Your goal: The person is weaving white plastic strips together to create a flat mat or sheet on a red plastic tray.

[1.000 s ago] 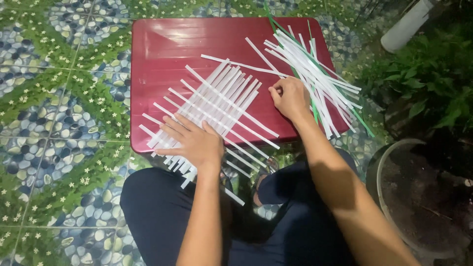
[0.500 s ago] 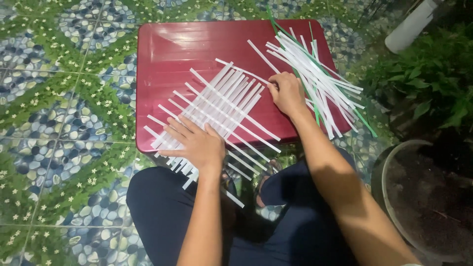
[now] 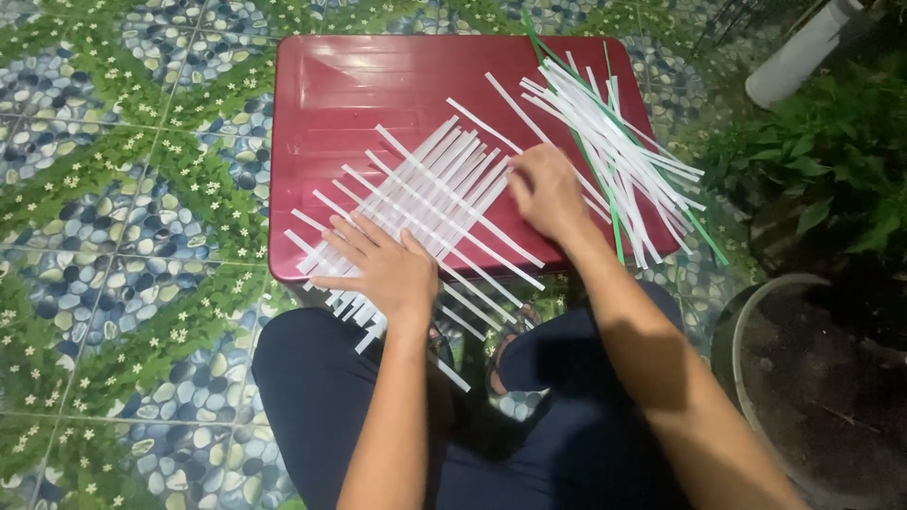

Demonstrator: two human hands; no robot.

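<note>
Underfoot, the patterned tile floor [image 3: 123, 189] carries a low red plastic bench [image 3: 378, 94], and the person sits at its near edge in dark trousers [image 3: 321, 397]. Beside them on the right stand leafy plants [image 3: 831, 151] and a round pot [image 3: 812, 378]. On the bench top lies a half-woven mat of white strips [image 3: 435, 189], its loose ends hanging over the near edge. A pile of spare strips [image 3: 624, 161], white with a few green, rests at the far right corner. The left hand [image 3: 378, 269] lies flat on the mat's near corner, fingers spread. The right hand [image 3: 543, 189] meets the mat's right edge, fingers bunched over strip ends; what they pinch I cannot tell. The strips look light, thin, springy and likely slippery, best pinched near an end while the weave is pressed flat
</note>
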